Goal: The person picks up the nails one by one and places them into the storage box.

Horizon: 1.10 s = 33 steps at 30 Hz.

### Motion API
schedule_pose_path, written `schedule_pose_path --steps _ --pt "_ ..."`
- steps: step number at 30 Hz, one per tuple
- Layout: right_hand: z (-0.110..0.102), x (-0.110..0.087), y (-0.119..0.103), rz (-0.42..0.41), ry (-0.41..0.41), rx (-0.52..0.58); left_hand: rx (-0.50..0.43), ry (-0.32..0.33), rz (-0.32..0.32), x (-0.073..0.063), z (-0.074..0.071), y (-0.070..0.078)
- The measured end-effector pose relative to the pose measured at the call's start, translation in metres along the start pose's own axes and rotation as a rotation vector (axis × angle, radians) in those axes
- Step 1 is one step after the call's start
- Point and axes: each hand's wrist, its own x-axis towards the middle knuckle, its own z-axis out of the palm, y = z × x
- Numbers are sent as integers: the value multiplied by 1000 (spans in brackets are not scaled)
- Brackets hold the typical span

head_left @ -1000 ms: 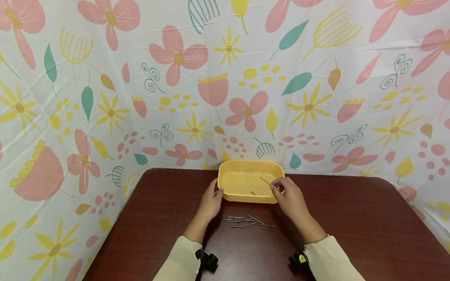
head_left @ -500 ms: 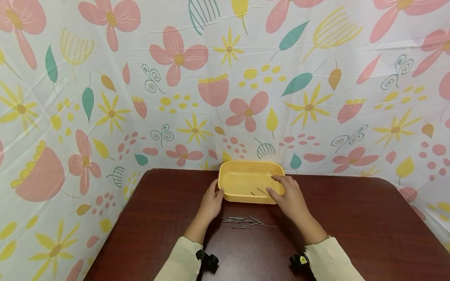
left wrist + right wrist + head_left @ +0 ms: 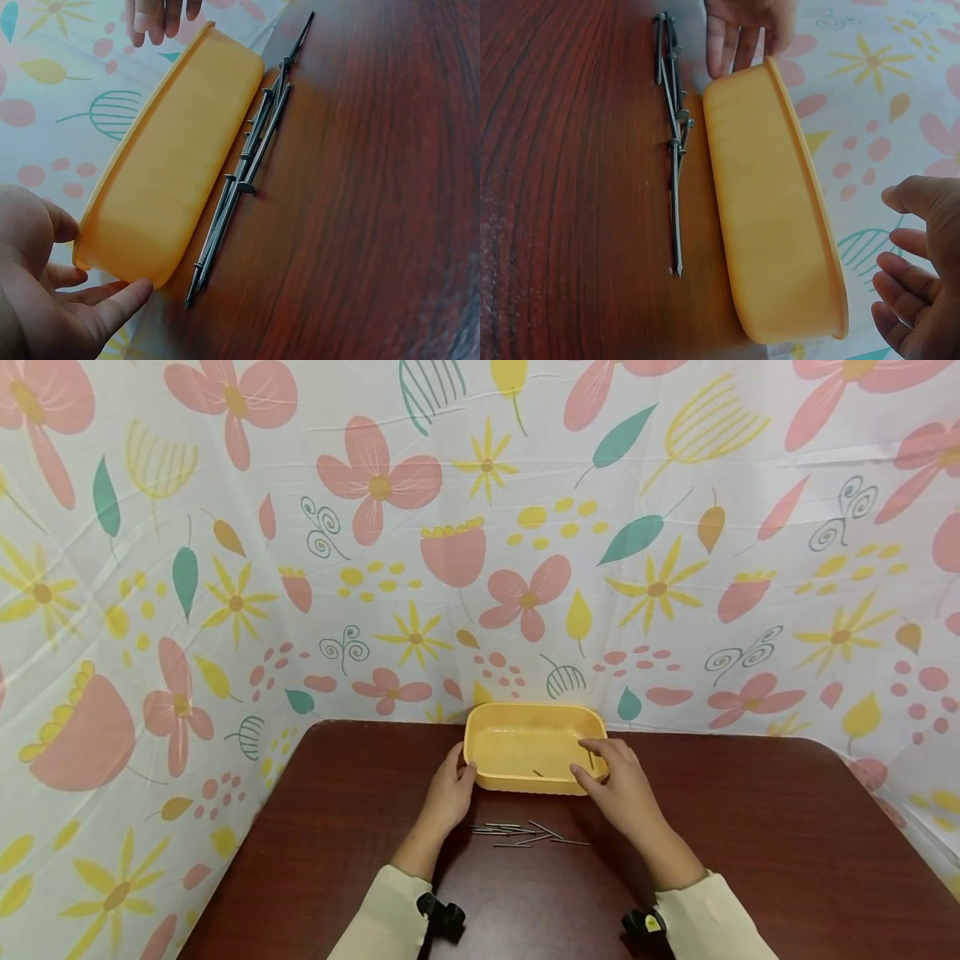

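A yellow plastic tray [image 3: 525,783] stands at the table's far edge. My left hand [image 3: 450,789] holds its left end, thumb and fingers round the corner, as the left wrist view also shows [image 3: 67,285]. My right hand [image 3: 618,781] is over the tray's right end, thumb and fingers spread apart with nothing between them. In the right wrist view its fingers [image 3: 907,292] are apart from the rim. Inside the tray lie a nail [image 3: 538,772] near the front wall and another nail [image 3: 591,760] near the right hand. In front of the tray is a loose pile of several steel nails [image 3: 517,831].
The dark red-brown wooden table [image 3: 360,827] extends on both sides of the tray. A white cloth with a flower print [image 3: 480,568] hangs right behind the tray and along the left side. Black wrist cameras [image 3: 442,917] sit at both sleeves.
My right hand has let go of the nail it pinched, and its fingers have spread. That nail has dropped into the tray and now lies at the right end. The left hand stays put.
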Motion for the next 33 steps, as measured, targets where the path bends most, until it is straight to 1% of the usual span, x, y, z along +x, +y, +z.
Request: schedule_pose_path --steps 7,13,21,27,33 --pt "-1 -3 -1 -2 -19 18 15 1 12 1 -1 -2" --pt "0 -9 0 -6 -39 34 8 -7 21 1 -2 -2" --pt "2 -20 2 -53 -86 6 7 -3 16 0 -2 -1" --pt "5 -28 3 -29 -176 -3 2 3 24 0 -1 0" --pt "8 -34 3 -17 -277 21 -1 -3 17 -1 -1 0"
